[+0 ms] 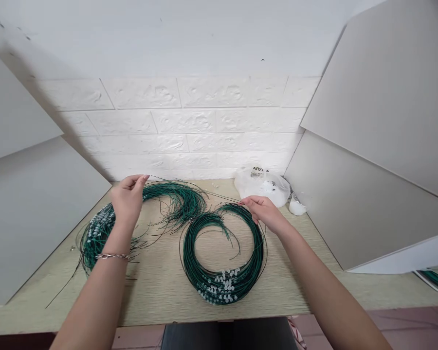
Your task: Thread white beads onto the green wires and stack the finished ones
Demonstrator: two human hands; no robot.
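A thin dark wire (219,195) runs between my two hands above the table. One end is pinched in my left hand (128,197), which is over a loose bundle of green wires (186,198) with pale beads at its left part. My right hand (262,211) is closed on the wire farther along, at the upper right edge of a round coil of green wires (255,253). Small clear-white beads (222,287) gather along the front of that coil. My left forearm covers part of the loose bundle.
A white plastic bag (261,187) sits by the brick-patterned wall (204,121), with a small white lump (297,206) beside it. Pale panels (383,180) stand at both sides. More green wires (436,282) show at the far right of the wooden table (160,301).
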